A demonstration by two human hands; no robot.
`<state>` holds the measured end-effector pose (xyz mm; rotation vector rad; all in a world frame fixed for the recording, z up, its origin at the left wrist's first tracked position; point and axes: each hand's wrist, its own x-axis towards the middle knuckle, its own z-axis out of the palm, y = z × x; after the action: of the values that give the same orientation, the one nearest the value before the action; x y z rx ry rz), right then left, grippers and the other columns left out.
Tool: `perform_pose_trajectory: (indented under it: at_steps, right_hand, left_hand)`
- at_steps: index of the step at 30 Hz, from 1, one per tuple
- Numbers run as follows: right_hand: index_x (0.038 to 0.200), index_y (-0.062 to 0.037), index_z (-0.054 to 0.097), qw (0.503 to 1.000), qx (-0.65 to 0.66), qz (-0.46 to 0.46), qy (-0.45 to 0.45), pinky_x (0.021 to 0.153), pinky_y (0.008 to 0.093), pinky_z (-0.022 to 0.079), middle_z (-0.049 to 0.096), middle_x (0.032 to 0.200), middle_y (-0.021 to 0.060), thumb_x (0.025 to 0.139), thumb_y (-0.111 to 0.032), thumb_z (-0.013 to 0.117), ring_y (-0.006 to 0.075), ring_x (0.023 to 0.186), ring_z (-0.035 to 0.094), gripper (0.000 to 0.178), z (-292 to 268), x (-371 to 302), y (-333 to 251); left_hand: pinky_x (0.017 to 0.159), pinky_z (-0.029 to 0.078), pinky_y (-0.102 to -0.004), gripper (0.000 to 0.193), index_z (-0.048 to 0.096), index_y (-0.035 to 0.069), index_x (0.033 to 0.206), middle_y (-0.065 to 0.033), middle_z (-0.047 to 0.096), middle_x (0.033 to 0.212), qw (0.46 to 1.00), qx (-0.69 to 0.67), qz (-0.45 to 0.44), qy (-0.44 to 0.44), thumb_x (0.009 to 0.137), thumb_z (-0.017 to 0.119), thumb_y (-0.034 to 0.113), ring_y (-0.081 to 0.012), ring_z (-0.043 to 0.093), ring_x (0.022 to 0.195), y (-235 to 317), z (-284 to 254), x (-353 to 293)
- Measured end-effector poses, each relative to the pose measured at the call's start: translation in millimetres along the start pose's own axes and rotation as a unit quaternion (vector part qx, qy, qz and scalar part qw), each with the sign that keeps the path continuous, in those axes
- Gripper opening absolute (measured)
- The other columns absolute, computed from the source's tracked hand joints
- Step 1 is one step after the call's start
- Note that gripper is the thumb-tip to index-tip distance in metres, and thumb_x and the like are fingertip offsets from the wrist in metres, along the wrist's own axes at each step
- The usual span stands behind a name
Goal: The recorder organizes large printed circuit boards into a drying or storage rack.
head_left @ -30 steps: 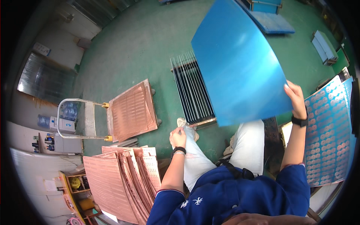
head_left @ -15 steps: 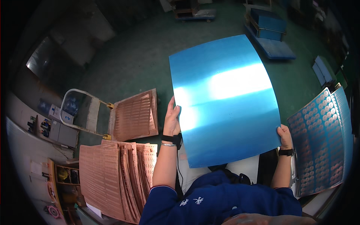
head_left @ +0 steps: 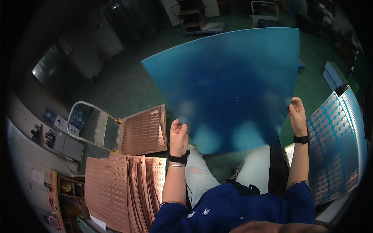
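Note:
A large, thin, shiny blue sheet (head_left: pixel 229 77) is held up in front of me by its two side edges. My left hand (head_left: pixel 179 136) pinches its left edge low down, thumb on the near face. On the opposite edge, my right hand (head_left: pixel 297 116) grips with the thumb on the near face and the fingers partly hidden. The sheet is tilted, its far edge raised, and dark reflections cover its face. Close to my left forearm stands a stack of copper-coloured patterned sheets (head_left: pixel 107 186). Beside my right forearm lean blue sheets with rows of round patterns (head_left: pixel 334 143).
A hand trolley (head_left: pixel 95 126) with more copper-coloured sheets (head_left: pixel 140 130) on it stands at the left. A wooden shelf (head_left: pixel 58 190) is at the lower left. Loaded carts (head_left: pixel 194 19) stand at the back, and pale blue panels (head_left: pixel 332 75) lean at the far right.
The blue sheet has tipped up and rotated, losing its bright glare, and its near edge has lifted off my lap. My right hand has risen; my left has dropped slightly.

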<state>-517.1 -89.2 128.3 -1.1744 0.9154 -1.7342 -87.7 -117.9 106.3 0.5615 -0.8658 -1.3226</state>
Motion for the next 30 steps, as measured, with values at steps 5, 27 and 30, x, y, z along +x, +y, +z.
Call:
perform_pose_trajectory:
  at_steps: [5,27,30]
  right_hand:
    - [0.105,-0.0066,0.052,0.975,0.082,-0.2,-0.047,0.083,0.0221,0.046,0.057,0.107,0.0047,0.088,-0.004,0.053,0.0117,0.101,0.054,0.017,-11,13,38]
    - [0.116,0.004,0.047,0.946,0.292,0.138,0.033,0.074,0.031,0.053,0.061,0.1,0.014,0.093,-0.017,0.044,0.0192,0.087,0.063,0.031,26,-26,52]
    - [0.115,-0.0004,0.049,0.932,0.338,0.093,0.093,0.079,0.0327,0.052,0.06,0.105,0.0107,0.093,-0.015,0.045,0.0181,0.094,0.061,0.026,54,-29,46]
  left_hand:
    - [0.095,0.038,-0.0312,0.018,0.056,0.007,0.1,-0.0098,0.052,0.119,0.951,0.194,0.213,-0.114,0.082,0.06,0.003,-0.0176,0.048,0.109,6,9,1]
    - [0.092,0.045,-0.0394,0.041,0.04,0.006,0.127,-0.0114,0.047,0.126,0.982,-0.147,-0.11,-0.043,0.093,0.044,0.029,-0.0231,0.049,0.113,-18,-26,-40]
    - [0.093,0.042,-0.0415,0.044,0.035,0.002,0.128,-0.0112,0.044,0.128,0.989,-0.061,-0.124,0.059,0.094,0.042,0.028,-0.0247,0.045,0.114,-20,1,-44]
